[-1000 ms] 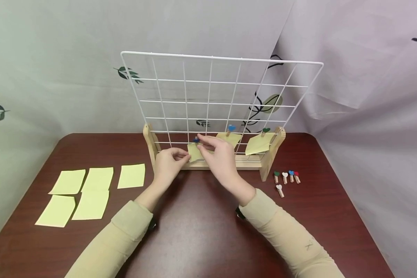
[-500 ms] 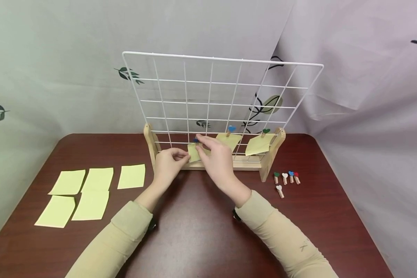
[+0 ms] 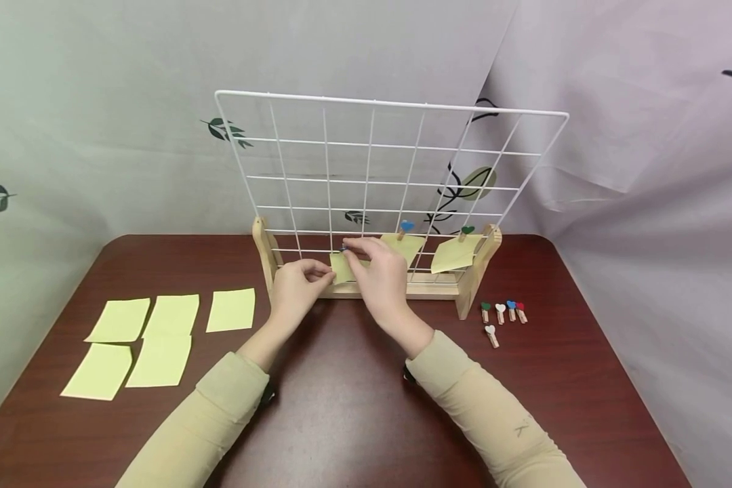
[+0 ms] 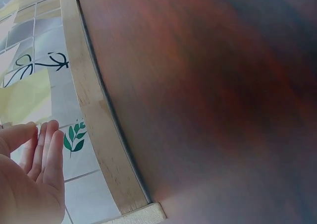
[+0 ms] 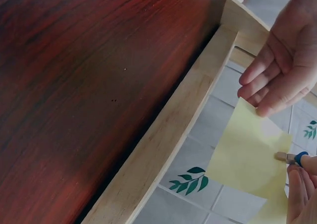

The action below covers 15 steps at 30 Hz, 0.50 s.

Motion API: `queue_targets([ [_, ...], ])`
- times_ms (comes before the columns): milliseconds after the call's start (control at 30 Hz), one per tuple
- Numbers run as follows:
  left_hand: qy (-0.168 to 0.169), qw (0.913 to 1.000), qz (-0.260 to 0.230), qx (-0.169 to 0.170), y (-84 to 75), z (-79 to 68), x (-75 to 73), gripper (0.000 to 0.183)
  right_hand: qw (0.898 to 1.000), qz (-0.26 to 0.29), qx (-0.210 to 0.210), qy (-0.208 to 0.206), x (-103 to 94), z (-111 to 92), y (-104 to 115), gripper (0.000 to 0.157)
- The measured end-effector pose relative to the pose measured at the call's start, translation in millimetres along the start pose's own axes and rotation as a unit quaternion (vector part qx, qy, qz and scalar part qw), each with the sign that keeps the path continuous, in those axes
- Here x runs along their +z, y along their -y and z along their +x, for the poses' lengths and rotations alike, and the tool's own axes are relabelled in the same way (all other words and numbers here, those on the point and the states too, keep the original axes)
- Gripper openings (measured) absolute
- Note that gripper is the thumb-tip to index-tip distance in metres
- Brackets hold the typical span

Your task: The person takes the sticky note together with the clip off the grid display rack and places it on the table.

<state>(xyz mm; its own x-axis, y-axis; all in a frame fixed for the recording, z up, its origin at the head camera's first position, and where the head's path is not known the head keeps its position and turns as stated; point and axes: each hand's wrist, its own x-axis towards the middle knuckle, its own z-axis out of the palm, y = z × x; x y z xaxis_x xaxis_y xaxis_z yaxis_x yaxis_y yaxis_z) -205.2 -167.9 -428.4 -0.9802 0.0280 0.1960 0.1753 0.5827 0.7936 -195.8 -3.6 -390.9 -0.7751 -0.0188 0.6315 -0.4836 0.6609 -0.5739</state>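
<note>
R hand [image 3: 385, 278] shifted a bit twd table's [image 3: 341, 420] L edge vs 1 s ago. R sleeve [image 3: 482, 407] & cuff [image 3: 439, 364] swung same way, farther fr table's R edge. Clip's blue heart [image 5: 300, 157], clearer before, now mostly hidden by R fingertips [image 3: 350, 242] in head view.

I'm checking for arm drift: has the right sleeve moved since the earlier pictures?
Yes: the right sleeve shifted left, away from the nearest white clothespin.

Your head view looks forward and down at the grid [image 3: 366, 181]. Your wrist views, closer before it, share its wooden base [image 5: 168, 123].
</note>
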Motion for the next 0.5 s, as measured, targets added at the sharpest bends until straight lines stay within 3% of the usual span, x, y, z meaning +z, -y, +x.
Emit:
queue_targets([
  [500,0.007,0.9999,-0.013,-0.008,-0.6,1.7,0.0,0.012,0.996,-0.043,-0.074,-0.028,5.2,-1.2,-4.0,0.013],
])
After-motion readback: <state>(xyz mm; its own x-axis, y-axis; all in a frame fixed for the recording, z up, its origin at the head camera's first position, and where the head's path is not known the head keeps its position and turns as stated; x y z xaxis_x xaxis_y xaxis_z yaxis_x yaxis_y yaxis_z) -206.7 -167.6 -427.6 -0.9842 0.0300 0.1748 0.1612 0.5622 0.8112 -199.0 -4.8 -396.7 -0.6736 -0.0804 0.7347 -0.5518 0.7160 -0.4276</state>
